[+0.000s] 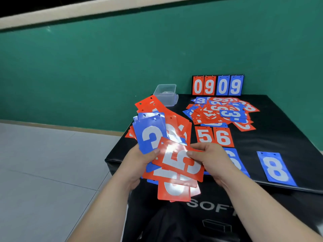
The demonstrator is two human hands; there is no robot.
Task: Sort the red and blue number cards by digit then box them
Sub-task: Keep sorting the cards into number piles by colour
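Forearms fill the bottom of frame, over the block (279, 123), front marked SOFT.

- Left hand (139, 159), lower centre: fingers curled round a messy fan (152, 135) of red and blue cards, with a blue 3 showing at its upper left.
- Right hand (209, 158): pinches the red 5 (181, 161) by its right edge. The card overlaps the fan.
- Centre right, on the block top: laid 5 (204, 136) and laid 6 (223, 137), side by side and touching.
- Blue 8 (276, 169) lower right, well apart. Another blue card sits partly under my right wrist; digit not readable.
- Unsorted pile (222, 110) upper right, just before the scoreboard (217, 85) reading 09 09.
- Clear box (166, 94) at the block's far left corner. Nothing boxed yet.

Judgement: sorting is at an early stage. The step in hand is to draw the red 5 free and lay it on the laid 5. These cards look glossy and likely slip, so I press my left thumb on the fan and slide one card out sideways. Glare washes over its face, so I check the digit. I turn the holes to the far edge and set it flush.
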